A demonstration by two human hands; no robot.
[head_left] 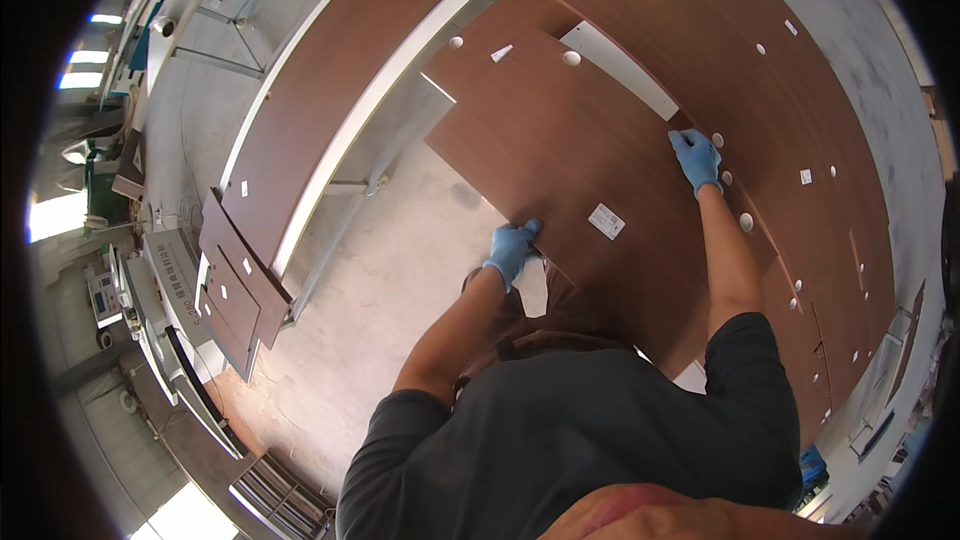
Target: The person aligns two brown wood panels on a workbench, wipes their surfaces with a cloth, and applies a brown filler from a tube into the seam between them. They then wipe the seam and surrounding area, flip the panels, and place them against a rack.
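A large brown wood-grain panel (560,155) with a white label (606,221) lies in front of me, tilted across the view. My left hand (511,252), in a blue glove, is closed on its near left edge, the thumb on top and the other fingers partly hidden. On the opposite edge my right hand (697,160), gloved the same, has its fingers bent over the panel's rim. Past that edge a white strip (622,70) shows between this panel and a longer brown panel (740,70) dotted with round white stickers.
To the left, long brown panels (340,70) with white edges rest on a metal frame (345,188). Smaller brown boards (240,275) lean at their near end. Concrete floor (350,340) shows between the two stacks. A machine with a grey housing (172,275) stands far left.
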